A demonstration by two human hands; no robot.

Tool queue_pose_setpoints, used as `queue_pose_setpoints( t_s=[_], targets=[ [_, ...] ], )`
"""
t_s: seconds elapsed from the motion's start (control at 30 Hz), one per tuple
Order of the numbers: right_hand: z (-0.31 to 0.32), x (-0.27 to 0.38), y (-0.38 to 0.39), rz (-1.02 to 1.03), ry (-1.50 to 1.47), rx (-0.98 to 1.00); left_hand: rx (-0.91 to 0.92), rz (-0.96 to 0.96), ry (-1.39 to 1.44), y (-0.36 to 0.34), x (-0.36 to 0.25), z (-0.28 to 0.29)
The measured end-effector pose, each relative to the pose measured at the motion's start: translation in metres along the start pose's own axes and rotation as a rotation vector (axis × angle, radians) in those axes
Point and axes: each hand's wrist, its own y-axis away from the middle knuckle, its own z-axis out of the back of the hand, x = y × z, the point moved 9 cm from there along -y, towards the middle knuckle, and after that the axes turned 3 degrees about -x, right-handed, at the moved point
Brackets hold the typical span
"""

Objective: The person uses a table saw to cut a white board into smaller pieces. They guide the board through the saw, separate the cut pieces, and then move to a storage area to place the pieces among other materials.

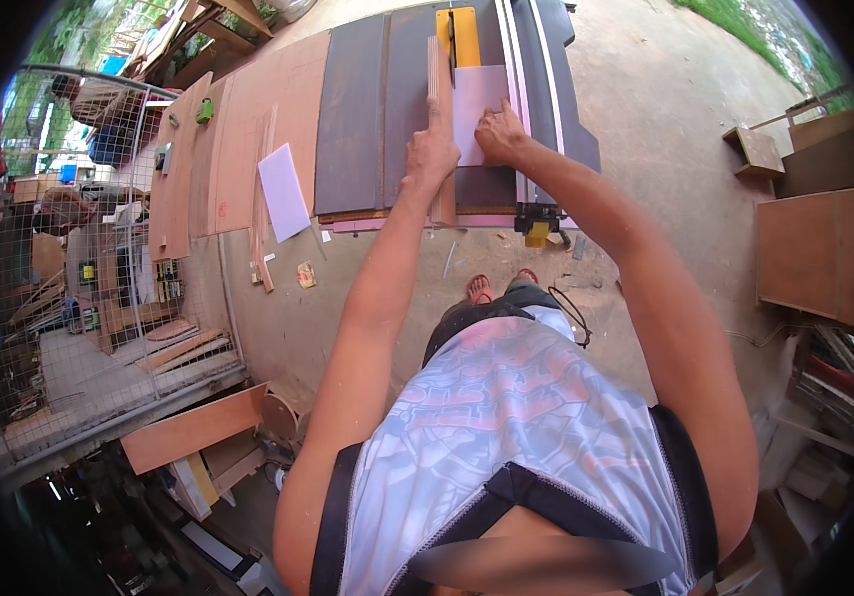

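A pale lilac-white panel (478, 89) lies flat on the dark table saw (352, 109), against the metal rip fence (518, 89) on its right. Along the panel's left side runs a long wooden strip (435, 65). My left hand (432, 154) is closed over this strip, its index finger stretched forward along the wood. On the panel's right half rests my right hand (499, 132), fingers apart and fingertips touching the surface. Just beyond the panel is the yellow insert (463, 38) with a dark slot; whether the blade turns, I cannot tell.
Left of the saw, a wooden table surface (238, 149) carries another pale panel (285, 194), thin strips and a green tool (205, 111). A yellow fence handle (537, 234) juts toward me. Offcuts litter the floor. A wire mesh fence (99, 258) stands left; a wooden cabinet (819, 253) stands right.
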Motion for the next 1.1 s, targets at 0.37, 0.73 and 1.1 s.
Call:
queue_pose_setpoints(
  t_s=[0.37,0.73,1.1],
  targets=[
    [0.0,-0.002,-0.004,0.022,0.016,0.006,-0.014,0.063,-0.099,-0.009,-0.003,0.002],
    [0.0,-0.002,-0.006,0.068,0.066,0.004,0.0,0.078,-0.096,-0.01,-0.002,0.003],
    [0.001,-0.005,-0.008,0.072,0.027,-0.039,-0.039,0.073,-0.148,-0.014,-0.002,0.003]
  ],
)
